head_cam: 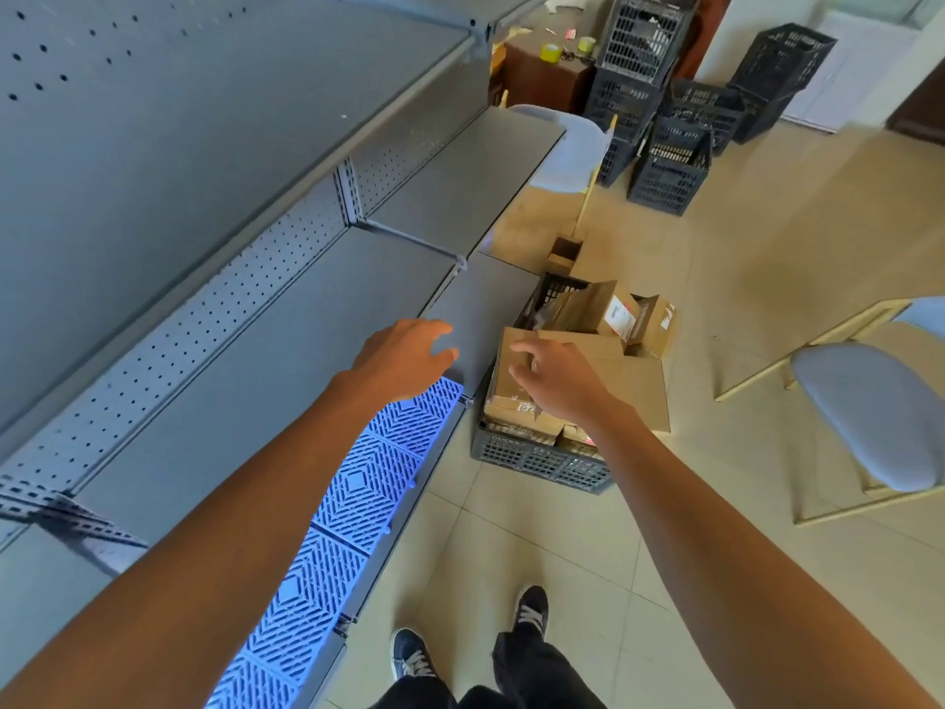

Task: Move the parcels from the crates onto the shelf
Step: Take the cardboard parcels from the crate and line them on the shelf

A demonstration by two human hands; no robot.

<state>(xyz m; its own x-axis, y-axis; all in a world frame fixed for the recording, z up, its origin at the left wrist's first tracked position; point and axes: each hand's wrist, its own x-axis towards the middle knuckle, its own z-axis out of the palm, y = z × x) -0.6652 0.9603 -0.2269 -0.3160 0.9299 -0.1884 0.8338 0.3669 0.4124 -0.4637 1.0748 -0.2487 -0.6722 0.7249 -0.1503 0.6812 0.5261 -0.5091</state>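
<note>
The grey metal shelf (266,319) fills the left, its lower boards bare, with blue grid tiles (358,493) along its near edge. The left hand (404,358) hovers over the shelf's front edge, its grip spread and holding nothing. Just right of it, the right hand (555,381) reaches over the dark crate (542,460) on the floor, fingers loosely spread above the cardboard parcels (516,381) packed inside; whether it touches them I cannot tell. Stacked crates (665,120) stand far right.
</note>
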